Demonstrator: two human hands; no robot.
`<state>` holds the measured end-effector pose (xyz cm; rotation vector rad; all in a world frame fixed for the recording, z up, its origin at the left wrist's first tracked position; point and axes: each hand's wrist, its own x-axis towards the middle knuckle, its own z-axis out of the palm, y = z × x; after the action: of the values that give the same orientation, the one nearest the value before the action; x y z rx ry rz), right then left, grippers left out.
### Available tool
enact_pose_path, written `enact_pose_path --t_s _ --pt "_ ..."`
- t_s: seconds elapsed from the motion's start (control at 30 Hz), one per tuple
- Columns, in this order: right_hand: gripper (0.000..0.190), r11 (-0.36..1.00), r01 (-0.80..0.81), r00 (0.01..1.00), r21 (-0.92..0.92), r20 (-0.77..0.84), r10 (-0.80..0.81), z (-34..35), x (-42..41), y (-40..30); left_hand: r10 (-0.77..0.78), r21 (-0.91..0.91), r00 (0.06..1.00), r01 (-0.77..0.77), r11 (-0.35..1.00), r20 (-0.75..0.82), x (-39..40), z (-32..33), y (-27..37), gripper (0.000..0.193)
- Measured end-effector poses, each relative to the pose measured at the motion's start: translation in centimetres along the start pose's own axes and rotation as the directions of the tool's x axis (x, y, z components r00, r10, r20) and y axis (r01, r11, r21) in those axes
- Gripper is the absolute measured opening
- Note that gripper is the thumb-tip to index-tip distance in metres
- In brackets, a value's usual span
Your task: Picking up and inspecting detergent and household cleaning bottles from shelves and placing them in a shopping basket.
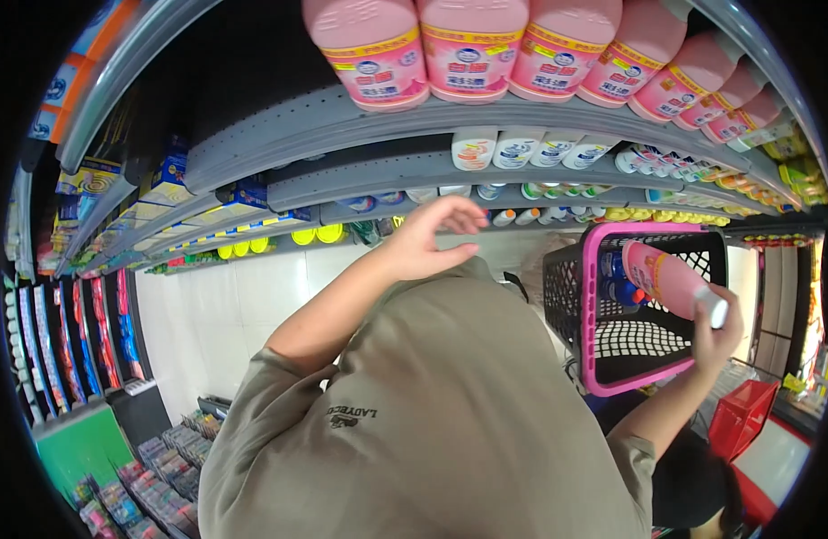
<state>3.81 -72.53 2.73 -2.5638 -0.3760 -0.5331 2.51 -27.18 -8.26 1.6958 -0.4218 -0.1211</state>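
Observation:
My right hand [717, 330] is closed around the white-capped neck of a pink plastic bottle [663, 279], whose body tilts into a black basket with a pink rim [592, 316]. Inside the basket, beside the pink bottle, lie blue bottles [619, 286], one with a red cap. My left hand [447, 236] is raised in front of the lower shelves, fingers apart and slightly curled, holding nothing. Several large pink bottles [474, 60] of a similar kind stand in a row on the upper shelf.
Smaller white bottles [518, 148] line the shelf below. Yellow and blue boxes [164, 175] fill shelves at the left. Racks of small packets [164, 492] stand at lower left. A red basket [744, 411] is at lower right, near a person's dark clothing [690, 471]. Pale tiles [252, 290] cover the floor.

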Motion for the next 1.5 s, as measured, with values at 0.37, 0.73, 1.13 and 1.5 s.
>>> enact_pose_path --t_s 0.37,0.73,1.13,1.5 --pt "0.044 0.764 0.02 0.985 0.645 0.116 -0.124 5.8 5.0 -20.4 0.274 0.06 0.91 -0.306 0.95 0.311 -0.6 -3.4 7.7 0.079" --pt "0.051 0.427 -0.207 0.921 0.88 0.322 -0.218 14.4 7.0 -30.0 -0.005 -0.21 0.971 -0.047 0.977 -0.239 -9.6 -13.5 6.1 0.057" --pt "0.041 0.372 -0.496 0.846 0.784 0.533 0.004 18.4 0.1 -26.8 -0.002 -0.266 0.816 -0.186 0.946 -0.578 -7.4 -24.5 7.7 0.045" --pt "0.037 0.343 -0.598 0.8 0.724 0.563 0.207 18.1 -3.2 -24.3 0.168 -0.338 0.883 -0.335 0.879 -0.439 -1.1 -26.0 5.8 0.043"
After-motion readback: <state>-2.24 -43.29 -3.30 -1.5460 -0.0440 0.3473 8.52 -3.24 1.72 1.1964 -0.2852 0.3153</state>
